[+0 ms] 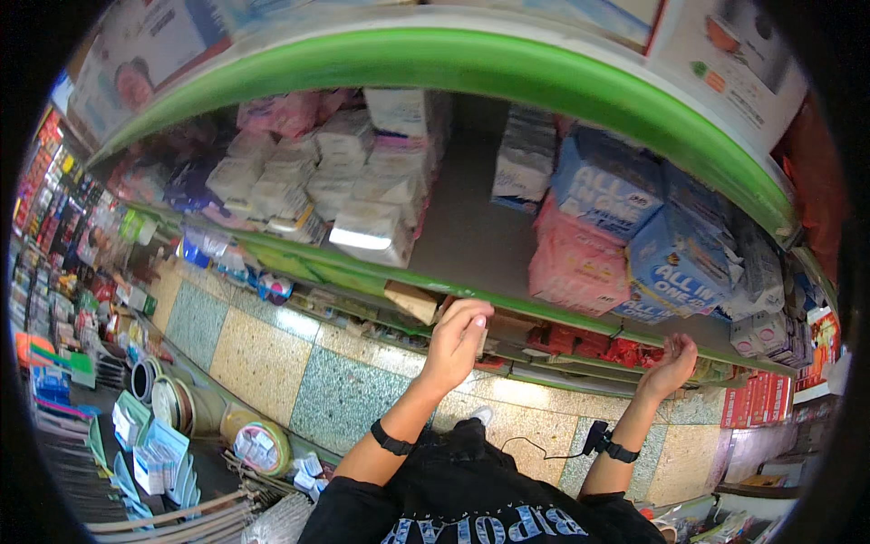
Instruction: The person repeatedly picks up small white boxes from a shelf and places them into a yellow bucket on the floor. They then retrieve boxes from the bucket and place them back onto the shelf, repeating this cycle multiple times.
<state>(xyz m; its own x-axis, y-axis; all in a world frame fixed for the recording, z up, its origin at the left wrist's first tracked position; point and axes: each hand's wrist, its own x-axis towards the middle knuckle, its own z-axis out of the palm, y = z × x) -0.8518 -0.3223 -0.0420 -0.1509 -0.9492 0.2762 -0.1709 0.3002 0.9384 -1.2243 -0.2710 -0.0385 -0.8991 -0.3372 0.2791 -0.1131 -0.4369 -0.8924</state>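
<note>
My left hand (457, 340) is at the front edge of a green-trimmed shelf (469, 251), fingers bent and nothing seen in its grasp. My right hand (669, 367) hovers by the same edge farther right, loosely curled and empty. Between and beyond my hands lie a pink plastic-wrapped pack (578, 265) and several blue packs (680, 258), all bearing print. White packs (374, 231) are stacked on the shelf's left half. Whether either hand touches the shelf edge is hard to tell.
A green shelf rim (476, 58) overhangs the packs, with printed boxes above it. Lower down are an opened cardboard box (411, 302) and red packets (612, 347). Behind me to the left, buckets (180, 404) and blue baskets (160, 455) stand along the tiled aisle floor (340, 387).
</note>
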